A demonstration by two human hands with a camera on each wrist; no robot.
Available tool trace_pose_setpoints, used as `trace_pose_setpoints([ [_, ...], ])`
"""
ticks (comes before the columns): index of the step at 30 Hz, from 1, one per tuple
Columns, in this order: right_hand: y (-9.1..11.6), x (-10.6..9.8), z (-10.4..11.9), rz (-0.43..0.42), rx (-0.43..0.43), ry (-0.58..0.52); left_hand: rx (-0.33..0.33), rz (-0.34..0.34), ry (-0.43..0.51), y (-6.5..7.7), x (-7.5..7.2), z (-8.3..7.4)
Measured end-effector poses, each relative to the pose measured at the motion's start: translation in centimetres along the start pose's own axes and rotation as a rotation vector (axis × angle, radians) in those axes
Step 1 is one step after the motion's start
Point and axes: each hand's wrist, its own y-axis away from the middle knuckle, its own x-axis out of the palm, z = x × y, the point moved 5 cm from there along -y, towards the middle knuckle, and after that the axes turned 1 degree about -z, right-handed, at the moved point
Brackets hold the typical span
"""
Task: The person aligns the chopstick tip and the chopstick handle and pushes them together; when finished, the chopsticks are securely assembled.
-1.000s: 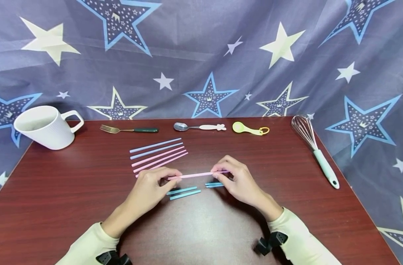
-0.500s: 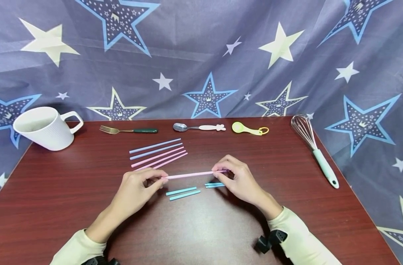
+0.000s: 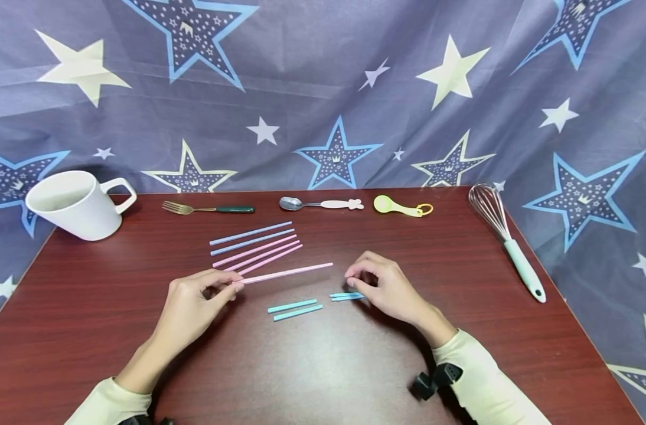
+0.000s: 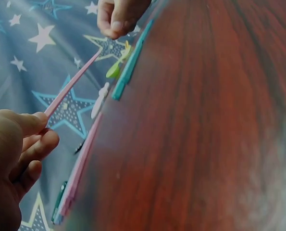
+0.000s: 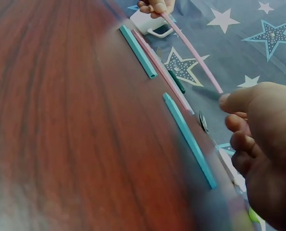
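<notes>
My left hand [image 3: 190, 304] pinches the left end of a pink straw [image 3: 288, 273] between thumb and fingertips. The straw is raised off the table, its free end pointing right. My right hand [image 3: 389, 289] holds nothing; its fingers are loosely bent a little right of that free end. Short teal straws [image 3: 297, 313] lie in front, and more teal straws [image 3: 344, 296] sit partly hidden below my right hand. Beyond my left hand, several longer pink straws [image 3: 259, 252] and two blue straws [image 3: 251, 233] lie side by side, the nearest partly covered by the hand.
Along the back edge stand or lie a white mug [image 3: 81, 206], a green-handled fork [image 3: 211, 208], a spoon [image 3: 320, 204] and a yellow measuring spoon [image 3: 400, 206]. A whisk [image 3: 506, 242] lies at the right edge. A star-patterned cloth [image 3: 302, 88] hangs behind the table.
My right hand has let go of the pink straw. My left hand has moved left, carrying the straw with it. The right hand has stayed nearly in place.
</notes>
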Motion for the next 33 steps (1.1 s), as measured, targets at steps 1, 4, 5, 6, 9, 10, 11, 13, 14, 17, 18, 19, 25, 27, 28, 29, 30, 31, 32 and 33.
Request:
trace_pose_setpoints([
  [1,0.1,0.1,-0.1,0.022,0.007,0.001,-0.008,-0.004,-0.005,0.1,0.0,0.3],
  [4,0.3,0.5,-0.5,0.089,0.018,0.006,-0.039,-0.016,-0.023,0.3,0.1,1.1],
  [5,0.3,0.6,-0.6,0.107,0.015,0.009,-0.051,-0.019,-0.033,0.4,0.2,1.4],
  [6,0.4,0.7,-0.7,0.121,0.012,0.01,-0.062,-0.021,-0.043,0.5,0.2,1.7],
  [9,0.5,0.8,-1.1,0.153,-0.006,0.019,-0.083,-0.023,-0.083,0.6,0.2,2.3],
  [10,0.5,0.9,-1.2,0.162,-0.01,0.023,-0.088,-0.023,-0.098,0.7,0.2,2.5],
  [11,0.6,0.9,-1.3,0.171,-0.013,0.03,-0.091,-0.021,-0.108,0.7,0.2,2.7],
  [13,0.6,0.9,-1.4,0.189,-0.017,0.047,-0.095,-0.013,-0.129,0.7,0.2,2.9],
  [14,0.6,0.9,-1.4,0.197,-0.018,0.056,-0.094,-0.007,-0.138,0.7,0.3,3.0],
  [17,0.6,0.9,-1.5,0.213,-0.03,0.075,-0.085,0.011,-0.161,0.7,0.4,3.2],
  [18,0.6,0.9,-1.6,0.215,-0.031,0.078,-0.079,0.019,-0.17,0.7,0.4,3.2],
  [19,0.6,0.9,-1.6,0.215,-0.033,0.079,-0.072,0.024,-0.174,0.7,0.4,3.3],
  [25,0.6,1.0,-1.9,0.226,-0.029,0.086,-0.032,0.048,-0.197,0.8,0.5,3.4],
  [27,0.7,1.1,-1.9,0.23,-0.023,0.088,-0.027,0.056,-0.212,0.8,0.5,3.5],
  [28,0.7,1.1,-2.0,0.231,-0.02,0.088,-0.027,0.059,-0.221,0.9,0.6,3.5],
  [29,0.7,1.1,-2.0,0.232,-0.017,0.088,-0.027,0.062,-0.231,0.9,0.6,3.6],
  [30,0.7,1.1,-2.0,0.232,-0.014,0.088,-0.027,0.064,-0.243,0.9,0.6,3.6],
  [31,0.7,1.1,-2.0,0.233,-0.012,0.087,-0.026,0.066,-0.252,0.9,0.7,3.6],
  [32,0.7,1.1,-2.0,0.234,-0.009,0.088,-0.027,0.066,-0.259,0.9,0.7,3.6],
  [33,0.7,1.1,-2.0,0.234,-0.009,0.089,-0.026,0.066,-0.263,0.9,0.7,3.7],
])
